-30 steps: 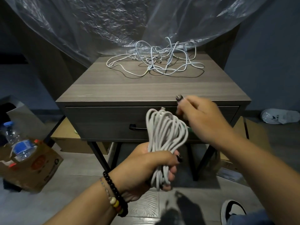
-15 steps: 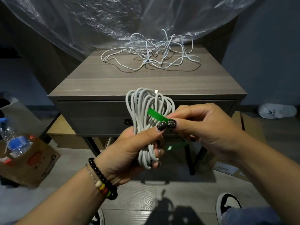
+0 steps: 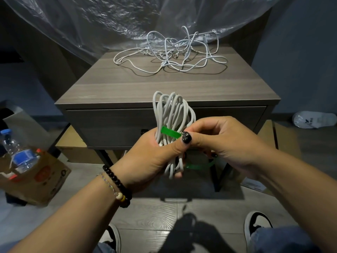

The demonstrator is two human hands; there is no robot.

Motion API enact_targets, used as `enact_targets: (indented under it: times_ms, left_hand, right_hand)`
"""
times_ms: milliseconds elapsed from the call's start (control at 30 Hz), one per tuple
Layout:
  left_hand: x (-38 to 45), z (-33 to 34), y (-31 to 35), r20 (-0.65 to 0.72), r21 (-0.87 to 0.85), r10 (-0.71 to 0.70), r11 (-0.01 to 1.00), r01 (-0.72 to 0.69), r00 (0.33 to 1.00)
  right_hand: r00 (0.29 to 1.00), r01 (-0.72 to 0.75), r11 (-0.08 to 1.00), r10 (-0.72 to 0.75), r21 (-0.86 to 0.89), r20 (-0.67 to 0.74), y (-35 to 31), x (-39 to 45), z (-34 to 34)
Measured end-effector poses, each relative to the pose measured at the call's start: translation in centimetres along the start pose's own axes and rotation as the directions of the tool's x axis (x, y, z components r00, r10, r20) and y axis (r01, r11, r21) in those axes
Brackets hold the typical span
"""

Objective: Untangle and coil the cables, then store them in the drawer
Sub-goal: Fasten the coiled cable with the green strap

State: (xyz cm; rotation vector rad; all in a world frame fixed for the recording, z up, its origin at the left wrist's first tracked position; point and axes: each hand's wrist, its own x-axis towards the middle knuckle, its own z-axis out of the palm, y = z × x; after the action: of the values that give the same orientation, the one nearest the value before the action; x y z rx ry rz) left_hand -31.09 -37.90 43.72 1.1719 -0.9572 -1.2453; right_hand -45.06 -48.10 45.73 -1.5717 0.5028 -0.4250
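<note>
- Dim room, head view: grey wood-grain worktop [image 3: 127, 92] of a nightstand at 12 o'clock, crinkled clear plastic sheeting [image 3: 109, 21] draped behind it, grey plank floor [image 3: 155, 216] below.
- Drawer [image 3: 113, 128]: front closed, directly under the worktop edge; its dark handle mostly hidden behind the hands.
- Tangled cables [image 3: 173, 53]: loose heap of thin white leads at the far edge of the worktop, 12 o'clock, touching the plastic sheeting.
- Coiled cable [image 3: 173, 114]: thick white bundle of long loops, held upright in front of the drawer, centre of view.
- Left hand [image 3: 151, 157]: fingers and thumb wrapped round the lower half of the coiled cable; beaded bracelets [image 3: 118, 187] on the wrist.
- Right hand [image 3: 224, 141]: thumb and forefinger pinching a green tie strip [image 3: 170, 131] that crosses the front of the coil; a further length of green strip shows below the hand.
- Cardboard box [image 3: 42, 179]: on the floor at 9 o'clock, holding a plastic water bottle [image 3: 18, 152].
- White slipper [image 3: 313, 119]: on the floor at 3 o'clock.
- Two black-and-white shoes [image 3: 257, 223]: at 6 o'clock, on the person's feet.
</note>
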Motion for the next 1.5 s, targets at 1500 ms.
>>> enact_targets:
  times_ms: [1500]
  left_hand:
    - [0.8, 1.0, 2.2, 0.135, -0.55, 0.066, 0.835, 0.02, 0.989]
  right_hand:
    - [0.981, 0.185, 0.981, -0.18, 0.066, -0.069, -1.0, 0.9, -1.6]
